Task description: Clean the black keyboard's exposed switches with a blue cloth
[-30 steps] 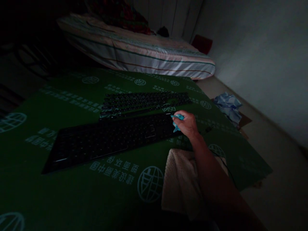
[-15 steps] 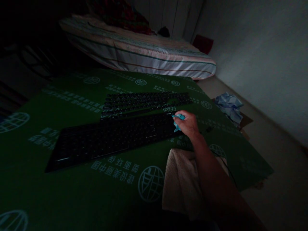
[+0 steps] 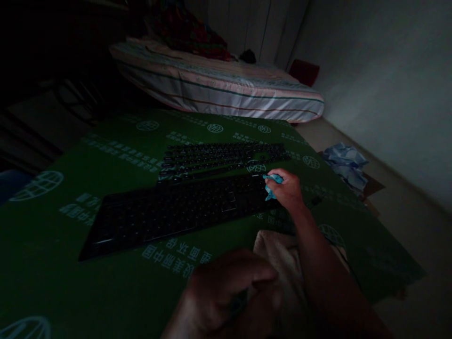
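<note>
My right hand (image 3: 287, 188) is closed around a crumpled teal cloth (image 3: 271, 192), pressed against the right end of a black keyboard (image 3: 169, 207). The keyboard lies at a slant on the green table covering. Beyond it, small black keycaps (image 3: 212, 153) are laid out in rows. At the bottom centre, close to the camera, is my left hand (image 3: 226, 287), dark and a little blurred. Its fingers are bent, with a gap between index finger and thumb, and nothing shows in it. A beige towel (image 3: 273, 245) lies partly under my right forearm and behind my left hand.
The green table covering (image 3: 116, 292) bears white print. A dark cable plug (image 3: 315, 201) lies right of my right hand. Past the table stands a bed (image 3: 226, 94) with striped bedding. Crumpled plastic (image 3: 346, 162) is on the floor beside the wall (image 3: 381, 70).
My left hand has come into view at the bottom centre. The whole scene has shifted slightly right and down in view. My right hand still grips the teal cloth at the keyboard's right end.
</note>
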A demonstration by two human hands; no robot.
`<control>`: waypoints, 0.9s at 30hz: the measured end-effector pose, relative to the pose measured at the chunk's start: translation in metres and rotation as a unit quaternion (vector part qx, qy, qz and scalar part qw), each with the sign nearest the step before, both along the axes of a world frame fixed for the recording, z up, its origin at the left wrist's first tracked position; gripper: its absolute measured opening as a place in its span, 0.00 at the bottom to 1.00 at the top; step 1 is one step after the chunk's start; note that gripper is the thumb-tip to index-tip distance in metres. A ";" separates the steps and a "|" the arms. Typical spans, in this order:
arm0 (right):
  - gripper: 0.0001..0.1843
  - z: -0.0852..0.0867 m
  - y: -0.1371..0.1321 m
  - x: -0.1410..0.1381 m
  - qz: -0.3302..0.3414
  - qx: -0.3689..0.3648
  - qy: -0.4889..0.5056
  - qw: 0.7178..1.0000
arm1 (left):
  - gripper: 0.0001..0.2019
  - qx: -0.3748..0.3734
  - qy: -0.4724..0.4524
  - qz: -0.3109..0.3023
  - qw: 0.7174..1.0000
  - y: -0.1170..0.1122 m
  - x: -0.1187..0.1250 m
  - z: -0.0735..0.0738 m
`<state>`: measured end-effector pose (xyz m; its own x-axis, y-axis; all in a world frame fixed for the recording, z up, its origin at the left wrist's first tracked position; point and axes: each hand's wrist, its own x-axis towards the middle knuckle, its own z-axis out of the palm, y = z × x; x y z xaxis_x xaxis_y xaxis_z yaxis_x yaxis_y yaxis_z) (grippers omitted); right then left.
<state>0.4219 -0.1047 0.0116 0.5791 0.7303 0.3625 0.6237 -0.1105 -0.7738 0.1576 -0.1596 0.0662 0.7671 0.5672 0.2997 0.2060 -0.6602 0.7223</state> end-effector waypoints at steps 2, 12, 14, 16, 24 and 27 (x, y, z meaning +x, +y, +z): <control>0.08 0.000 0.000 0.001 0.000 -0.005 0.005 1.000 | 0.10 0.002 -0.034 -0.037 0.999 0.006 0.015 0.002; 0.09 -0.001 -0.001 0.007 0.035 -0.047 0.014 0.998 | 0.10 0.284 0.076 0.032 0.955 0.034 0.037 -0.042; 0.09 -0.001 0.000 0.008 0.038 -0.066 0.014 0.997 | 0.10 0.290 0.075 0.042 0.953 0.037 0.037 -0.050; 0.09 -0.001 0.002 0.007 0.038 -0.088 0.011 0.995 | 0.11 0.296 0.072 0.054 0.951 0.038 0.037 -0.059; 0.06 0.000 0.014 0.002 0.043 -0.141 -0.052 0.988 | 0.11 0.289 0.089 0.070 0.951 0.040 0.033 -0.083; 0.05 -0.001 0.017 0.001 0.034 -0.157 -0.120 0.980 | 0.11 0.275 0.091 0.069 0.955 0.041 0.033 -0.084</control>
<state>0.4229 -0.0873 0.0107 0.4513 0.8612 0.2337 0.7975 -0.2718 -0.5387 0.1907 -0.1190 -0.0176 0.7639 0.4628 0.4498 0.4086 -0.8863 0.2179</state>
